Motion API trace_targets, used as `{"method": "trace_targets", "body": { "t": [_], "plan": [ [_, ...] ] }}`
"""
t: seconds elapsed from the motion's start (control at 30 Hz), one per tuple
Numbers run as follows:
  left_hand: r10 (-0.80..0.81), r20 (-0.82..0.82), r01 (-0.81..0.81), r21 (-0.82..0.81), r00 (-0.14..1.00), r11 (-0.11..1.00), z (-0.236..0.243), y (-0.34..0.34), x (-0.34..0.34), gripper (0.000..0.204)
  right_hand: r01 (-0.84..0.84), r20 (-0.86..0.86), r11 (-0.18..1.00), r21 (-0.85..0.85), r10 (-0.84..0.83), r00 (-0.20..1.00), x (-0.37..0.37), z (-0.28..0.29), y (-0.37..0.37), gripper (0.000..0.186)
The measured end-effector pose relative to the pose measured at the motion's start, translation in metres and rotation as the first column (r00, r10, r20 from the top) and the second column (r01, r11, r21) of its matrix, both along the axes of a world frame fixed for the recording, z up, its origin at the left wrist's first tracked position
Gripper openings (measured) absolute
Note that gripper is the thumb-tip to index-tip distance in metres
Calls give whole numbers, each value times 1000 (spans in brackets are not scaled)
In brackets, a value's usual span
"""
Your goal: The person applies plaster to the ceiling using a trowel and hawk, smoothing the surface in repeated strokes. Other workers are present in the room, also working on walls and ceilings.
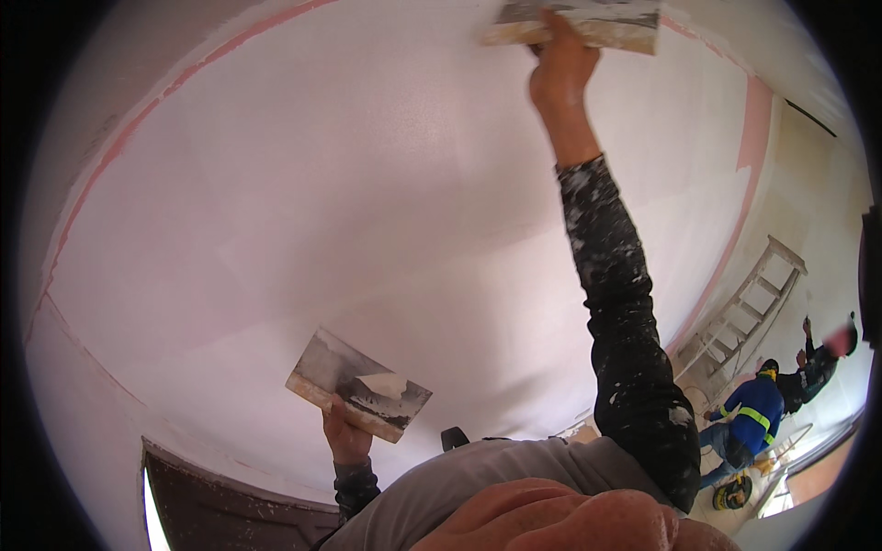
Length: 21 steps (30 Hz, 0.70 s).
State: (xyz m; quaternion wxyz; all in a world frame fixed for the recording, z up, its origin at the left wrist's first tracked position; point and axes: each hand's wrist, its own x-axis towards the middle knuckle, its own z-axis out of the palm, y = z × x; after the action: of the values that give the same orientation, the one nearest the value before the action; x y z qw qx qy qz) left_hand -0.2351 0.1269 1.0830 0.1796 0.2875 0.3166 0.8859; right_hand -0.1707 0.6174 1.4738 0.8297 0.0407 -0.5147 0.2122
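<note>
Right hand [562, 66] is raised overhead, arm fully extended in a dark paint-spattered sleeve [625, 312], fingers closed around the handle of a wide trowel [574, 23]. The trowel blade lies flat against the white ceiling [367, 184] at the top edge of the view; part of the blade is cut off by the frame. Blade looks smeared with grey-white plaster.

Left hand [344, 439] is lower and nearer the body, closed on the underside of a flat rectangular plaster board [358, 384]. Board is tilted, one corner up toward the ceiling, not touching it. A lump of white plaster [390, 384] sits on the board's face, with dark smears around it. The two tools are well apart.

Ceiling surface is mostly white and smooth, with a pink strip [138, 119] running along its left edge and another pink band [755, 119] at the right where it meets the wall. Dark door frame [230, 500] at lower left.

Far right, well away from both hands: a pale wooden ladder [744, 312] leaning at the wall, one person in a blue jacket with a hi-vis band [753, 413] next to it, and a second person in dark clothes [813, 367] just beyond with one arm up at the wall. Grey shirt [478, 477] of the wearer fills the lower centre.
</note>
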Motion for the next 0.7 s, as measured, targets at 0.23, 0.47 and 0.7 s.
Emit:
{"method": "trace_targets", "body": {
  "t": [0.23, 0.47, 0.7],
  "plan": [
    [85, 58, -84, -21, 995, 996, -10, -9, 1, 58, -537, -297, 844, -12, 510, 807, 39, 71, 17, 23],
    [51, 30, -54, 75, 998, 996, 31, -29, -109, 55, -563, -121, 823, -71, 553, 824, -89, 135, -250, 51],
    [-16, 37, 12, 111, 999, 994, 40, -41, -287, 55, -924, 59, 373, 82, 924, 378, -245, 71, -293, 31]
  ]
}}
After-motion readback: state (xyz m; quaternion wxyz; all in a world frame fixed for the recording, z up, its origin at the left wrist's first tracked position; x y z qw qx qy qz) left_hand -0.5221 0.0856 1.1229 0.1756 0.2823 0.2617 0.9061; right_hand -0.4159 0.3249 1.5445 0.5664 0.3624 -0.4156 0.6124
